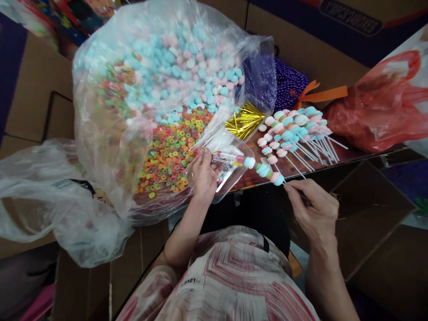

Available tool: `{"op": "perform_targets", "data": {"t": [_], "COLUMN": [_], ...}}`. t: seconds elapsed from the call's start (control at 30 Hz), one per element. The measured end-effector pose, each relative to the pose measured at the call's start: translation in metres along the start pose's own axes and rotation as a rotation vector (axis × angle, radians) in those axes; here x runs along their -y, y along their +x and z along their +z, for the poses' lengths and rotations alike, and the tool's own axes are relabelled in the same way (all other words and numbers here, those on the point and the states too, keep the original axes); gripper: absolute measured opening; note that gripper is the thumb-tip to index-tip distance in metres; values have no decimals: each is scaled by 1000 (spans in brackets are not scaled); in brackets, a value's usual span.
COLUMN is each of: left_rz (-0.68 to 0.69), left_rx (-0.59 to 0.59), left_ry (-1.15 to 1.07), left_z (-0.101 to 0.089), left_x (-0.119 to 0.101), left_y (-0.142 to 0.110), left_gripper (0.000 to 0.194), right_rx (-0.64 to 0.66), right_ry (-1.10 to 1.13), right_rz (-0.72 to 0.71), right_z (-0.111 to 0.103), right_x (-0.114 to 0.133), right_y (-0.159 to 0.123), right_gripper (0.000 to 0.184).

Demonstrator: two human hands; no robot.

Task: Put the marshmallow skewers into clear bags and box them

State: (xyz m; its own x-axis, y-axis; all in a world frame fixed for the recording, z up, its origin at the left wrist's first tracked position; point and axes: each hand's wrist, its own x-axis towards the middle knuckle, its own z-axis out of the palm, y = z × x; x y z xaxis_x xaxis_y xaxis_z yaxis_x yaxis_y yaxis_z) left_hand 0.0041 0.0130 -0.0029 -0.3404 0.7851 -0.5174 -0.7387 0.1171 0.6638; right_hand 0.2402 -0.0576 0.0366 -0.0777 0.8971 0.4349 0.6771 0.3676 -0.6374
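Note:
My right hand [312,207] pinches the bare end of a white stick. Threaded on that stick is a candy skewer [264,170] of blue, white and pink marshmallows with small coloured rings. My left hand [204,174] has its fingers closed on a narrow clear plastic sleeve [222,157]. The skewer's far end is at this sleeve; how deep it goes in, I cannot tell. Under the left hand lies a clear tray [230,178] with white printed packets. Several finished-looking candy skewers [294,129] lie in a pile beyond my right hand, their sticks pointing toward me.
A large clear bag [113,40] holds marshmallows [187,58] and coloured candy rings [174,156]. Gold twist ties [245,120] lie beside it. A red plastic bag [377,107] stands at right, near purple beads [289,80] and an orange ribbon [321,96]. Cardboard boxes [317,49] surround the table.

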Motion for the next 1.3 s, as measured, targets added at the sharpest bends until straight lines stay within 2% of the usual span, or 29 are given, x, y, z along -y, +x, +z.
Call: {"op": "perform_targets", "data": {"t": [0.13, 0.27, 0.43, 0.57, 0.73, 0.87, 1.0, 1.17, 1.3], "left_rz": [3, 54, 161, 195, 155, 82, 26, 57, 30], "left_rx": [-15, 4, 63, 85, 58, 77, 126, 229, 225], "left_ry": [25, 51, 74, 94, 50, 13, 44, 93, 118], "left_z": [4, 6, 7, 7, 6, 4, 4, 7, 9], "left_x": [1, 1, 6, 9, 5, 2, 5, 14, 16], "left_y": [-2, -6, -12, -14, -8, -5, -13, -28, -31], "left_gripper": [41, 41, 42, 42, 36, 40, 38, 36, 32], "right_rx": [37, 45, 3, -22, 23, 10, -4, -6, 46], "right_ry": [-21, 16, 112, 155, 200, 182, 173, 144, 132], "right_rz": [-48, -25, 31, 101, 136, 148, 131, 69, 37], "right_z": [-1, 1, 18, 33, 38, 40, 45, 54, 60], "right_x": [0, 0, 7, 13, 14, 15, 16, 16, 20], "right_y": [-2, -2, -4, -5, -4, -4, -5, -7, -9], "right_gripper": [12, 11, 10, 9, 10, 11, 10, 12, 14]}}
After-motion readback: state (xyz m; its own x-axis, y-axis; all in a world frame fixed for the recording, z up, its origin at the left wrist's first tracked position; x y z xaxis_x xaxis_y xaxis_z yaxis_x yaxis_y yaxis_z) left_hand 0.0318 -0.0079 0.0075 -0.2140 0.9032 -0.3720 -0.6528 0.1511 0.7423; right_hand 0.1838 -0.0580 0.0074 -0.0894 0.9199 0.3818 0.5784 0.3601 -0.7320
